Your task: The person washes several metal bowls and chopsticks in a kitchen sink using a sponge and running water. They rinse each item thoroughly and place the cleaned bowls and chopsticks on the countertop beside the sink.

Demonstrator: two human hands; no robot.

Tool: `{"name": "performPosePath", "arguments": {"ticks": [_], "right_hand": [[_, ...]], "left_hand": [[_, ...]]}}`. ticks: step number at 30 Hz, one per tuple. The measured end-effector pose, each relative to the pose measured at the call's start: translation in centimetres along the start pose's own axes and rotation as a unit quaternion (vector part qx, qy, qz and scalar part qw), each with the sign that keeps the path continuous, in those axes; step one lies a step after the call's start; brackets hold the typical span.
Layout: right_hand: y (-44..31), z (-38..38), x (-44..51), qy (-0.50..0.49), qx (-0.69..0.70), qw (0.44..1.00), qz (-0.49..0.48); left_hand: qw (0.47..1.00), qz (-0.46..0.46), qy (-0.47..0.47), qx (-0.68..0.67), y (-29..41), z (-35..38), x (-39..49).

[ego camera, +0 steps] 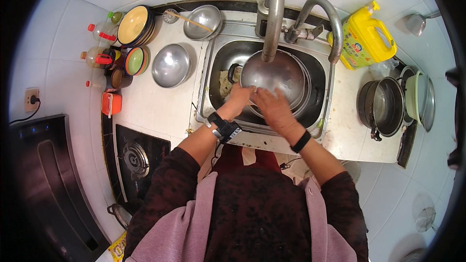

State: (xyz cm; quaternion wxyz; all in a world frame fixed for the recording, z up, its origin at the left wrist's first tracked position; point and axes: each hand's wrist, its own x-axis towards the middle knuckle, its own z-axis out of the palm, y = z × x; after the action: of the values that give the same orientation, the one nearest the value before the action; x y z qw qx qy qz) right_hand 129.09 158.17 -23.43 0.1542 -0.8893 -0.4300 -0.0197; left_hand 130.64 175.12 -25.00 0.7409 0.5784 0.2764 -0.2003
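In the double-tap sink point(204, 102) a large metal bowl point(276, 76) lies over a pot whose black handle point(233, 73) shows on the left. My left hand point(238, 100) grips the bowl's near left rim. Flat against the bowl's near side rests my right hand point(273, 111), its fingers spread. Beside the pot handle, a pale, crumpled wet thing point(226, 84) lies in the basin; I cannot tell what it is. The curved metal faucet point(273, 18) hangs above the bowl. What is under the bowl is mostly hidden.
On the left counter are two steel bowls point(171, 65) point(202, 22), one with chopsticks across it, stacked enamel bowls point(134, 25), bottles point(100, 56) and a gas hob point(136, 160). A yellow detergent jug point(364, 38), a dark pot point(387, 107) and a green basin point(413, 98) stand on the right.
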Motion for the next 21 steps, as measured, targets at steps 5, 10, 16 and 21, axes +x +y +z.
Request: {"name": "performPosePath", "arguments": {"ticks": [5, 10, 16, 21], "right_hand": [[3.7, -2.1, -0.8, -0.024, -0.185, 0.981, 0.042], [-1.0, 0.1, 0.9, -0.137, 0.001, 0.987, 0.087], [2.7, -1.6, 0.1, 0.004, -0.092, 0.995, 0.034], [4.6, -1.0, -1.4, 0.049, -0.102, 0.991, 0.067]], "left_hand": [[0.999, 0.022, -0.027, 0.042, -0.4, -2.5, 0.4], [0.983, 0.082, -0.11, 0.125, -0.4, -1.4, 0.1], [0.999, 0.008, -0.008, 0.042, 1.2, -2.6, -0.6], [0.864, 0.306, 0.163, 0.365, 2.7, -6.6, -0.9]]}}
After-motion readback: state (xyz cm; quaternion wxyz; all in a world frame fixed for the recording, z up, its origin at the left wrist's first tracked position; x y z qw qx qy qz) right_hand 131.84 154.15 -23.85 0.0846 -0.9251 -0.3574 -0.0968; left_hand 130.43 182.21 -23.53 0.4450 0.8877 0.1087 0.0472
